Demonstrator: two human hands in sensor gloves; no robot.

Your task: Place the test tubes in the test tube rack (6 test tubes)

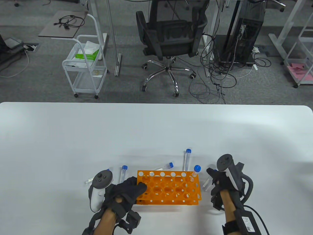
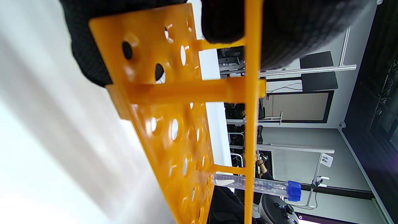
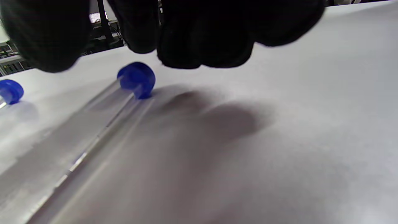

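Observation:
An orange test tube rack [image 1: 168, 188] stands near the table's front edge. My left hand [image 1: 135, 187] grips its left end; in the left wrist view the gloved fingers [image 2: 279, 31] wrap the rack's top plate [image 2: 174, 93]. One blue-capped tube [image 1: 195, 171] stands in the rack's far right corner and also shows in the left wrist view [image 2: 258, 185]. My right hand [image 1: 212, 177] hovers just right of the rack over a lying tube [image 1: 206, 184]. In the right wrist view its fingers [image 3: 199, 37] hang above that tube [image 3: 124, 93], holding nothing.
More blue-capped tubes lie on the table behind the rack: one [image 1: 123, 172] at its left, one [image 1: 164, 167] at the middle, one [image 1: 186, 159] at the right. Another tube [image 1: 88, 181] lies partly hidden by the left tracker. An office chair [image 1: 171, 36] stands beyond the table.

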